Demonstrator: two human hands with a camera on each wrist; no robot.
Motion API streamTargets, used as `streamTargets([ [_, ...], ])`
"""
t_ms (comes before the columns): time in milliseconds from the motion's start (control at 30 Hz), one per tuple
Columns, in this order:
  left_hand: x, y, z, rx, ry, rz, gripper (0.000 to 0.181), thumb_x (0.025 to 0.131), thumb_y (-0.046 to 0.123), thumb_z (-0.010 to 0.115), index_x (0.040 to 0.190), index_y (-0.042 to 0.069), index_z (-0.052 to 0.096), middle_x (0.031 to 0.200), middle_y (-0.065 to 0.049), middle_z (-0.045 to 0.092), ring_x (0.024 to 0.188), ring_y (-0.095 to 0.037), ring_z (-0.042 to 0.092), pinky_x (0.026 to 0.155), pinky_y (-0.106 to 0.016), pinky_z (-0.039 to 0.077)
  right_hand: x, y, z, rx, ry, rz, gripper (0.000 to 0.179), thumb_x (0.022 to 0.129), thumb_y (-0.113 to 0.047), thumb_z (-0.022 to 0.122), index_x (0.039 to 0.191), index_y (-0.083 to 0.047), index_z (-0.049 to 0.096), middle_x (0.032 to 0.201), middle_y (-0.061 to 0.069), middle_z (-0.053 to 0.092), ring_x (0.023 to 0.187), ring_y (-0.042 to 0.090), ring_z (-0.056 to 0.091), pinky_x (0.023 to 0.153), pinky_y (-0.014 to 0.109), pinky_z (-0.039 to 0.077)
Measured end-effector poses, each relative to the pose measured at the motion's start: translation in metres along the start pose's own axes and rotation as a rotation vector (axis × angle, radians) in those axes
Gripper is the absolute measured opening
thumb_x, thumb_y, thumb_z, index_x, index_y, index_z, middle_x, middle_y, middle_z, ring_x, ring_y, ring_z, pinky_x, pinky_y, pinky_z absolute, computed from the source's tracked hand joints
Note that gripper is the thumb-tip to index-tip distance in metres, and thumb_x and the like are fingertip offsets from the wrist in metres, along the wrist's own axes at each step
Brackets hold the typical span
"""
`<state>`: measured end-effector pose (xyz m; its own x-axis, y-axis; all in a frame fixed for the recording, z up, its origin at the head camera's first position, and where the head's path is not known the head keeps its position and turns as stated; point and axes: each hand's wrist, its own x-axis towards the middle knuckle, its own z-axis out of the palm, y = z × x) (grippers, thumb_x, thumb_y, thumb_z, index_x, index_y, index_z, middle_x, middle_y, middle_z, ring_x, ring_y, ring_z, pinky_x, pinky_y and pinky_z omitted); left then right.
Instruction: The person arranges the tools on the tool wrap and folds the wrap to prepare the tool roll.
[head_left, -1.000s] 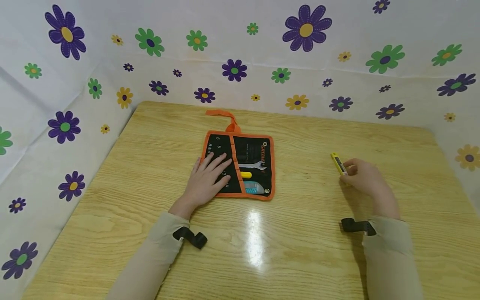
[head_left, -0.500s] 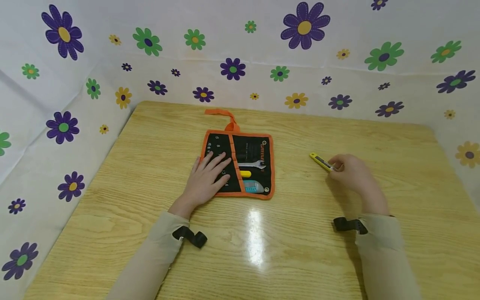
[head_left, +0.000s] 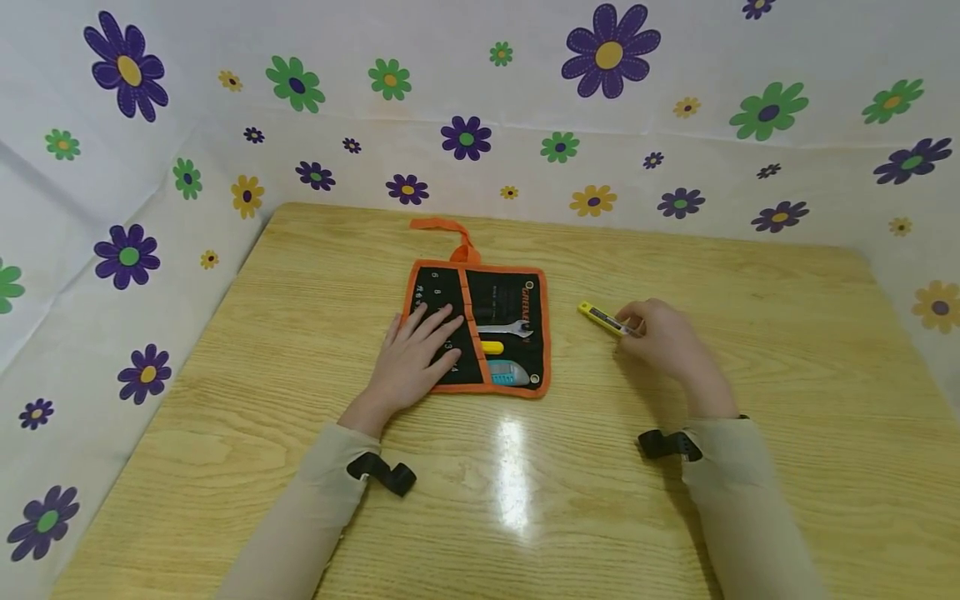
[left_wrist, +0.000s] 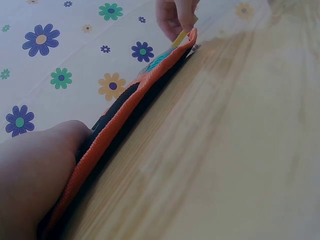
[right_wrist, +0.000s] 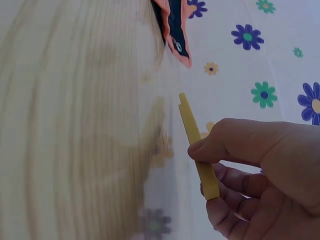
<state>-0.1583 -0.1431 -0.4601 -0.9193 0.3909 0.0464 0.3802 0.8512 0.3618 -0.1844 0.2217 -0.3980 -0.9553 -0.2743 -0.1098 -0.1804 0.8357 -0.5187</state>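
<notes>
A black tool pouch (head_left: 498,298) with orange edging lies spread on the table. Its slanted pockets hold a wrench (head_left: 510,330), a yellow-ended tool (head_left: 491,347) and a teal-and-grey utility knife (head_left: 507,372). My left hand (head_left: 408,358) rests on the pouch's left part, fingers spread, covering some printed numbers. To the right of the pouch, my right hand (head_left: 663,342) pinches one end of a slim, flat yellow tool (head_left: 597,317) with a dark strip along it. In the right wrist view, the thumb and fingers grip the yellow tool (right_wrist: 192,127) near its lower end, its notched tip pointing away.
An orange tie strap (head_left: 453,233) trails from the pouch's far edge. The wooden table (head_left: 570,500) meets a white cloth backdrop (head_left: 337,100) printed with flowers at the back and left. A black wrist mount sits at each cuff.
My right hand has moved left across the table toward the pouch, carrying the yellow tool, which has turned from steep to more sideways. The left hand and pouch have stayed in place.
</notes>
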Motion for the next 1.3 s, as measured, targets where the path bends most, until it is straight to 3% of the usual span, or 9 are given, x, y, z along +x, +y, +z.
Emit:
streamTargets([
  [433,0.0,0.0,-0.001,0.006,-0.006,0.0,0.054,0.101,0.048,0.036,0.151,0.028,0.032,0.157,0.006,0.02,0.145,-0.025,0.006,0.113,-0.05,-0.004,0.041,-0.041,0.024,-0.021,0.026,-0.159,0.024,0.08,0.002,0.063,0.104,0.002,0.068,0.093,0.014,0.057,0.081,0.028,0.05,0.071,0.038,0.042],
  [900,-0.001,0.0,-0.002,0.011,-0.005,0.001,0.054,0.101,0.049,0.036,0.151,0.027,0.033,0.157,0.006,0.02,0.145,-0.025,0.006,0.113,-0.05,-0.003,0.07,-0.071,0.041,-0.055,0.017,-0.275,0.022,0.084,-0.002,0.066,0.106,0.0,0.069,0.099,0.013,0.059,0.093,0.029,0.052,0.081,0.042,0.045],
  [1300,0.0,-0.001,-0.002,0.016,-0.004,0.001,0.054,0.101,0.049,0.035,0.151,0.028,0.032,0.157,0.006,0.02,0.145,-0.025,0.006,0.113,-0.05,-0.003,0.086,-0.088,0.05,-0.173,-0.007,-0.306,0.027,0.088,-0.003,0.061,0.114,-0.006,0.071,0.096,0.01,0.055,0.085,0.026,0.045,0.075,0.038,0.039],
])
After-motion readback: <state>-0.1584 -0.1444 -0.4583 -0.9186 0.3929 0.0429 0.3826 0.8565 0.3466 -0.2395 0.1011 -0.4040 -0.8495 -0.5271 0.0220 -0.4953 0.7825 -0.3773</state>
